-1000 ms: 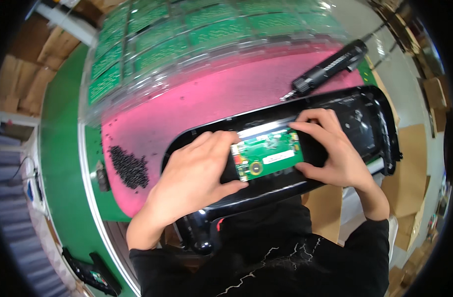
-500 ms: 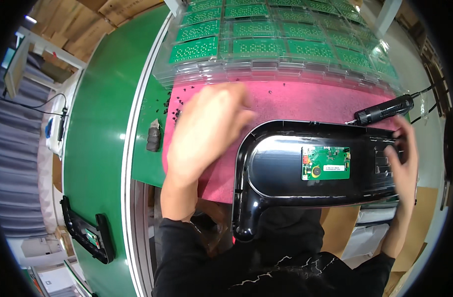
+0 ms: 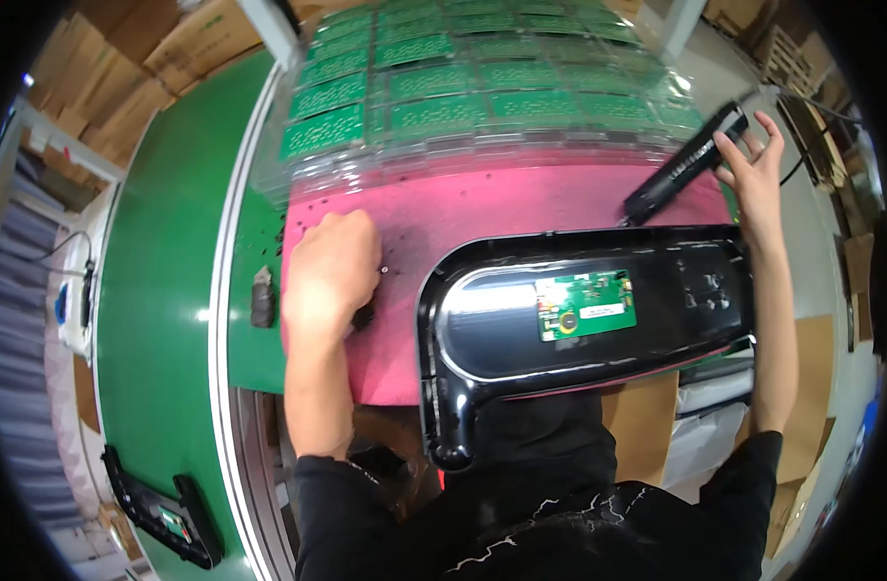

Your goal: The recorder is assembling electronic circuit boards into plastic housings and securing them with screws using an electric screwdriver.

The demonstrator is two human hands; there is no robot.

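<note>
A black plastic housing (image 3: 497, 344), shaped like a long curved shell, lies open side up with a green circuit board (image 3: 589, 308) in it. Beyond its right end, my right hand (image 3: 750, 174) grips the rear of a black electric screwdriver (image 3: 684, 172). The screwdriver is tilted, its tip pointing down near the housing's far edge. My left hand (image 3: 332, 266) is closed on the left of the pink mat (image 3: 443, 203), knuckles up; its fingertips are hidden. A small screw (image 3: 384, 270) shows beside its fingers, and a dark patch (image 3: 363, 318) lies partly under it.
Clear plastic trays (image 3: 366, 160) of green circuit boards are stacked at the back. A dark wrapped lump (image 3: 262, 298) sits left of the mat, near scattered black screws (image 3: 280, 232). Another black housing (image 3: 163, 513) lies on the green surface (image 3: 163, 290) at left.
My right hand has gone from the housing's right end to the screwdriver, whose rear is now raised. My left hand has moved back from the middle and lower on the mat. The view has shifted.
</note>
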